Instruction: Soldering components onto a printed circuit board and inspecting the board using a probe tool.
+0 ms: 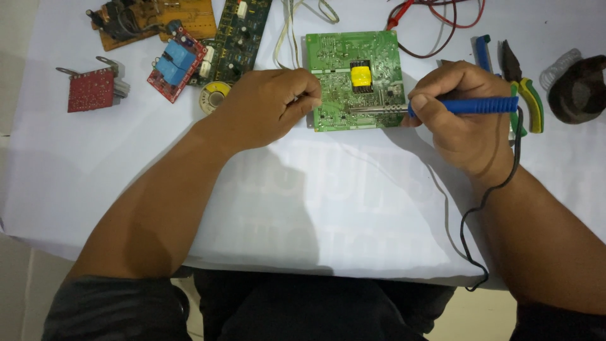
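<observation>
A green circuit board (353, 63) with a yellow transformer (360, 74) lies flat on the white table cover. My left hand (268, 104) rests at the board's left edge, fingers curled and pinched, perhaps on thin solder wire; I cannot tell. My right hand (461, 117) grips a blue-handled soldering iron (480, 105). Its metal tip (372, 109) reaches left over the board's lower part, close to my left fingertips. The iron's black cord (470, 215) trails down off the table's front edge.
Other boards lie at the back left: a red one with a heat sink (91, 88), a red one with blue relays (177, 60), a brown one (151, 19) and a dark green one (237, 31). A solder spool (214, 96) sits beside my left hand. Pliers (527, 95), a dark cloth object (577, 88) and red probe leads (435, 16) lie right.
</observation>
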